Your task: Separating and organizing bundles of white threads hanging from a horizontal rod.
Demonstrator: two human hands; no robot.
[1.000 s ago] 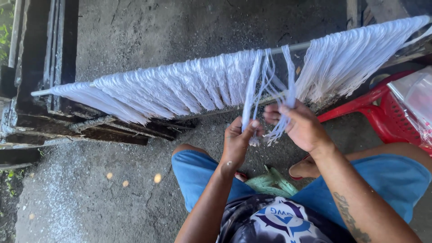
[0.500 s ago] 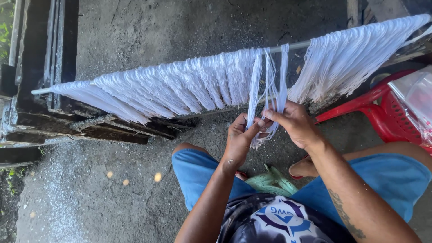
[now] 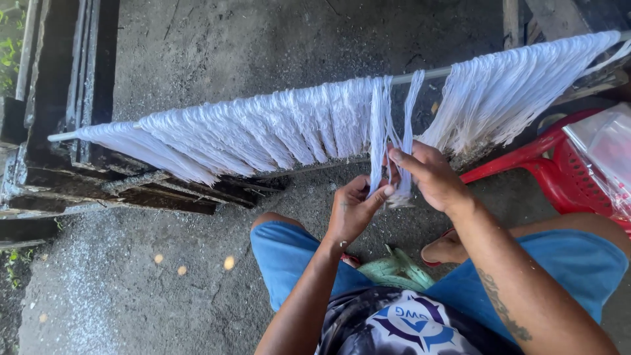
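A long horizontal rod (image 3: 427,73) carries many hanging bundles of white strands (image 3: 263,128). My left hand (image 3: 351,210) pinches one bundle of white strands (image 3: 376,131) between thumb and fingers near its lower end. My right hand (image 3: 430,174) grips the neighbouring bundle (image 3: 409,112) just to the right, fingers wrapped round its lower part. Both hands sit close together below the rod, in a gap between the left mass of strands and the right mass of strands (image 3: 506,98).
Dark wooden beams (image 3: 98,177) lie at the left under the strands. A red plastic chair (image 3: 559,171) with a clear plastic bag (image 3: 608,154) stands at the right. My knees in blue shorts (image 3: 289,256) and green sandals (image 3: 394,269) are below on grey concrete.
My hands have slid slightly down and left along the two separated bundles. The left hand's pinch on its bundle has tightened.
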